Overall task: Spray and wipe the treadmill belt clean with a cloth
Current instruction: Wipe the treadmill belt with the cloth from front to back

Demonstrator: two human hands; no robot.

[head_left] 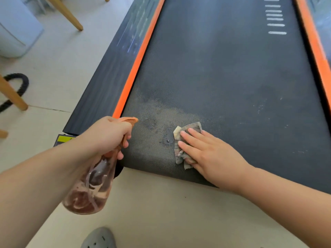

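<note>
On belt's near end, right hand presses cloth flat, fingers straight. Left hand grips spray bottle, finger curled on trigger.

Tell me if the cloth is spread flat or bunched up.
Bunched up. The cloth lies crumpled in folds on the treadmill belt, pressed under the straight fingers of the right hand.
</note>
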